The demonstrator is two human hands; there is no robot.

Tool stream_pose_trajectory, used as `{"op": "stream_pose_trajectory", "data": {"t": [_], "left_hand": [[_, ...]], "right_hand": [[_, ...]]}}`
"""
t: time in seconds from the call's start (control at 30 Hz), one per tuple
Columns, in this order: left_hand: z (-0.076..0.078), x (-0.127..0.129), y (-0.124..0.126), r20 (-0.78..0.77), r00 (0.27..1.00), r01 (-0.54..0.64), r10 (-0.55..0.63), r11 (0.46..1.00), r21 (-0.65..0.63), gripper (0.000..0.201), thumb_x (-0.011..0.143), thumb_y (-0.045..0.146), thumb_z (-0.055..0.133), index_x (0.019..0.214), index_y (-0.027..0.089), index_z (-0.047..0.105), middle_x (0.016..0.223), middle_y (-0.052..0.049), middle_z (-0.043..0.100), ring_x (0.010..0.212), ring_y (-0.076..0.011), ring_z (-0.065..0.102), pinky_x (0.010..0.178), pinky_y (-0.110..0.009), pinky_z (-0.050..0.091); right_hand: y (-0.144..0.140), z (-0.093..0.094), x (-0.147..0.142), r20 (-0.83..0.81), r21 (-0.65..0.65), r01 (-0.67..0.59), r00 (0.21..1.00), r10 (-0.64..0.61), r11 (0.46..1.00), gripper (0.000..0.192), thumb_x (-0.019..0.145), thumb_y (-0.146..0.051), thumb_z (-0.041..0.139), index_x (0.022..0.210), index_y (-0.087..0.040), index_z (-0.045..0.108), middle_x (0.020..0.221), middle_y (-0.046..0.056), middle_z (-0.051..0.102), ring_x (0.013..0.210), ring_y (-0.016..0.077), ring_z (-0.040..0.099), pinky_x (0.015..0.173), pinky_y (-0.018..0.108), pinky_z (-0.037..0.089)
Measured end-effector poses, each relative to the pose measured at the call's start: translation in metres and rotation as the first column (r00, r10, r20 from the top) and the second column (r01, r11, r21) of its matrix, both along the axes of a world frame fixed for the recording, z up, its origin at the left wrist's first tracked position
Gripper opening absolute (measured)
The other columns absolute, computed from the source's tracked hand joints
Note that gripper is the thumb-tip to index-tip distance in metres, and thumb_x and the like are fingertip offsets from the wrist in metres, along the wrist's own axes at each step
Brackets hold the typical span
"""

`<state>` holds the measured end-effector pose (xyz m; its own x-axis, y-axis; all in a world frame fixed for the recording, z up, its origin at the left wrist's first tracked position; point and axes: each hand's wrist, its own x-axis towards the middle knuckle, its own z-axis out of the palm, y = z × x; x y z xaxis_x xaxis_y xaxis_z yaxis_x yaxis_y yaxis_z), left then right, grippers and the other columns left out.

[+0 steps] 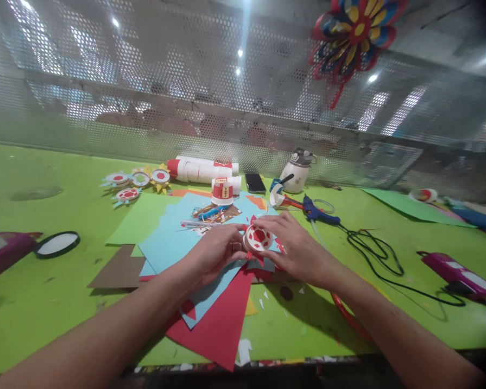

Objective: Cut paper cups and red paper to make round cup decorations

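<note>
Both left hand [217, 247] and right hand [299, 249] holding round red-and-white piece [258, 238] | lidded white jug [295, 177]: contents hidden

No lettering, brand, number or sign legible across the desk [81, 213]; pale panels on the magenta tool [457, 273] at right and small marks on the red-and-white paper cup [222, 192] too blurred to read.
</note>
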<state>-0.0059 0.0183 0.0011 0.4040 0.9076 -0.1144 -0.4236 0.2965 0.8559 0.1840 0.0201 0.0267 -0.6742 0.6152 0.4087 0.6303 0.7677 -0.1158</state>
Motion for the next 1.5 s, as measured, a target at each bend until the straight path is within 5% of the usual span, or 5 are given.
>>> {"op": "stream_pose_trajectory", "data": {"t": [0.6,0.93,1.23,1.5], "left_hand": [[0.004,0.007,-0.007,-0.023,0.998,-0.062,0.064,0.994,0.094,0.019,0.069,0.008,0.055,0.084,0.017,0.064,0.074,0.000,0.064,0.065,-0.0100,0.058,0.064,-0.022,0.043],[0.010,0.010,-0.010,-0.020,0.992,-0.120,0.122,0.988,0.095,0.030,0.077,0.010,0.053,0.107,0.013,0.058,0.088,-0.008,0.068,0.073,-0.0155,0.062,0.073,-0.030,0.047],[0.009,0.009,-0.009,0.010,0.997,-0.083,0.083,0.985,0.153,0.021,0.078,0.013,0.056,0.098,0.014,0.062,0.088,-0.008,0.067,0.073,-0.0146,0.061,0.071,-0.029,0.047],[0.004,0.008,-0.008,0.062,0.995,-0.081,0.077,0.995,0.061,0.023,0.074,0.008,0.056,0.097,0.014,0.060,0.075,-0.005,0.066,0.072,-0.0145,0.063,0.071,-0.028,0.047]], "right_hand": [[-0.002,-0.010,0.006,-0.122,0.044,-0.066,0.990,0.070,0.997,0.049,0.085,-0.019,0.059,0.130,-0.018,0.042,0.126,0.012,0.056,0.116,0.0250,0.048,0.098,0.045,0.039],[-0.003,-0.013,0.006,-0.205,0.103,-0.094,0.972,0.114,0.990,0.050,0.084,-0.015,0.060,0.130,-0.021,0.042,0.125,0.011,0.055,0.118,0.0231,0.048,0.099,0.044,0.039],[-0.004,-0.013,0.006,-0.234,0.123,-0.095,0.965,0.122,0.988,0.051,0.083,-0.013,0.060,0.131,-0.021,0.042,0.124,0.010,0.054,0.118,0.0240,0.047,0.098,0.043,0.040],[-0.003,-0.014,0.004,-0.184,0.116,-0.114,0.974,0.134,0.987,0.050,0.086,-0.012,0.055,0.133,-0.025,0.042,0.128,0.011,0.052,0.119,0.0240,0.047,0.099,0.047,0.039]]}}
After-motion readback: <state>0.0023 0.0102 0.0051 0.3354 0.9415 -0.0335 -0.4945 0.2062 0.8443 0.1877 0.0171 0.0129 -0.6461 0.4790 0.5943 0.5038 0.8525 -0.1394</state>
